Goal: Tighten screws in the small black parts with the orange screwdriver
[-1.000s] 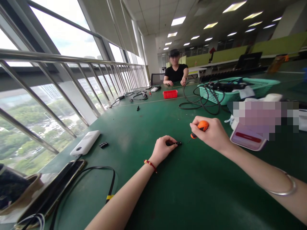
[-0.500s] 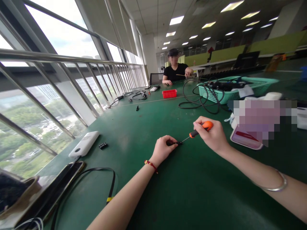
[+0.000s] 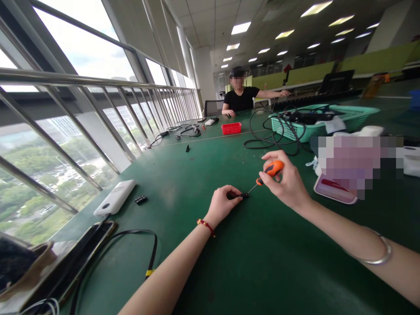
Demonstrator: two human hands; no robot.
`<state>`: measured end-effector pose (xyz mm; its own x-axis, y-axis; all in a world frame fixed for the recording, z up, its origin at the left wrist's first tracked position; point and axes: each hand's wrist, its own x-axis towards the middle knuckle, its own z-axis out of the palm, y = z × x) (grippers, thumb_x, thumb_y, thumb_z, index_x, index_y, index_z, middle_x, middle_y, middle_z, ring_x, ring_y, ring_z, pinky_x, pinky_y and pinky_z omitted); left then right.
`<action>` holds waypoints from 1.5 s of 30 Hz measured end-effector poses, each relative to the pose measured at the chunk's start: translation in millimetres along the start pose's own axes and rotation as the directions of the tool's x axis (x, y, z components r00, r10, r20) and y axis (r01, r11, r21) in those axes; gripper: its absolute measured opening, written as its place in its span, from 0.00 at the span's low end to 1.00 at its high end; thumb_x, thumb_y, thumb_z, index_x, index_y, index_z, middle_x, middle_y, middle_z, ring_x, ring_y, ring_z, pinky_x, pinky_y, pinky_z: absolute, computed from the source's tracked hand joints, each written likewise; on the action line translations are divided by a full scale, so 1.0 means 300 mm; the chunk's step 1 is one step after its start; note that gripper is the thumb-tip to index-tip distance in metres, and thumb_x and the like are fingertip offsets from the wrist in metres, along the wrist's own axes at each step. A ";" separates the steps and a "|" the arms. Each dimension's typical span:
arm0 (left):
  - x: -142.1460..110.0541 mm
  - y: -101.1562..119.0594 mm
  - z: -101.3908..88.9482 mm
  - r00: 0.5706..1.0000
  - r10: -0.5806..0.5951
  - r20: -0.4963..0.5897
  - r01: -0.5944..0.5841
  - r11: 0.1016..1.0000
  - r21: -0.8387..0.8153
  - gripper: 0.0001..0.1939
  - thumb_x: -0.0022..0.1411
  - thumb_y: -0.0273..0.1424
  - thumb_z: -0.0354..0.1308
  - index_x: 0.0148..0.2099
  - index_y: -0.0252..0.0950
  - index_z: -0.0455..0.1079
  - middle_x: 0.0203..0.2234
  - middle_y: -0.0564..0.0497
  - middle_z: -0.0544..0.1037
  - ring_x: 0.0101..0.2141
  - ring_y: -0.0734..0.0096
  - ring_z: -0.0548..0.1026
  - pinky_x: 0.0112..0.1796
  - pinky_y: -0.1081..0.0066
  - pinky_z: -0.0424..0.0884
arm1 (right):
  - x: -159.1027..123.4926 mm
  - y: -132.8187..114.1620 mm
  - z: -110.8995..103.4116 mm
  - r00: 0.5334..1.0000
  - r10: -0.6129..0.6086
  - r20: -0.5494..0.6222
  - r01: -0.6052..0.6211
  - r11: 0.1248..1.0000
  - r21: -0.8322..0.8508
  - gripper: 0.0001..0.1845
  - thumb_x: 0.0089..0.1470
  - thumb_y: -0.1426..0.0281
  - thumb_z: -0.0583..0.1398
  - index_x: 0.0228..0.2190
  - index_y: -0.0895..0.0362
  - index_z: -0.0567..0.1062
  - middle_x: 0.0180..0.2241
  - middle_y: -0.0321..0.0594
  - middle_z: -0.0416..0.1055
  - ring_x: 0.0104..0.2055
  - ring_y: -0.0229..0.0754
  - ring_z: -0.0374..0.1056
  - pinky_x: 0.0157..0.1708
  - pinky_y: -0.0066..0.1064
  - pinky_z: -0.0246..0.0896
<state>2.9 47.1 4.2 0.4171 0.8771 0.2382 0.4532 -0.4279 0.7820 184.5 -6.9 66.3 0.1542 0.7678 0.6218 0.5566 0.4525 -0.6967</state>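
"What do the fingers hold?"

"The left hand (image 3: 223, 204) pinches a small black piece (image 3: 243, 196) on the green table (image 3: 278, 258). The right hand (image 3: 287, 181) holds an orange-and-black screwdriver (image 3: 274, 168), its thin metal tip at the piece's end."

"And farther out?"

"A red plastic box (image 3: 231, 128), left of a teal basket (image 3: 292, 130)."

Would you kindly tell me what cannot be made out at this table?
All in the head view:
Black part: partly hidden by the left hand.
Screwdriver: tip too small to confirm contact.
Pale-rimmed device: upper part hidden by pixelation.
Dark bundle: cut off by the left edge.
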 end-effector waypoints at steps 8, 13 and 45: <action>0.000 -0.002 -0.004 1.000 0.006 0.002 -0.006 1.000 -0.014 0.05 0.51 0.28 0.60 0.32 0.32 0.72 0.28 0.49 0.77 0.30 0.71 0.74 0.35 0.72 0.70 | -0.013 -0.003 0.008 0.999 -0.010 0.033 0.010 1.000 -0.013 0.10 0.46 0.66 0.59 0.34 0.54 0.68 0.21 0.30 0.63 0.21 0.35 0.59 0.24 0.26 0.55; 0.000 -0.003 -0.005 1.000 0.004 0.010 -0.004 1.000 -0.023 0.05 0.51 0.28 0.59 0.32 0.32 0.72 0.28 0.49 0.77 0.29 0.71 0.74 0.34 0.72 0.70 | -0.036 0.015 0.032 1.000 0.016 -0.027 -0.017 0.999 -0.040 0.17 0.46 0.61 0.60 0.38 0.54 0.66 0.19 0.29 0.61 0.19 0.35 0.59 0.22 0.27 0.55; -0.013 0.028 -0.007 0.993 0.007 -0.119 0.002 0.997 0.071 0.02 0.47 0.22 0.59 0.26 0.32 0.70 0.26 0.52 0.73 0.28 0.75 0.71 0.31 0.74 0.69 | -0.180 0.101 0.000 0.984 0.175 -0.023 -0.159 0.936 0.313 0.19 0.47 0.65 0.61 0.39 0.53 0.60 0.24 0.29 0.63 0.20 0.33 0.60 0.21 0.27 0.59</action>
<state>3.3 40.4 11.1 0.3235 0.8940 0.3101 0.5089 -0.4406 0.7395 193.0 -34.7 11.7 0.2679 0.8246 0.4983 0.2412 0.4434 -0.8633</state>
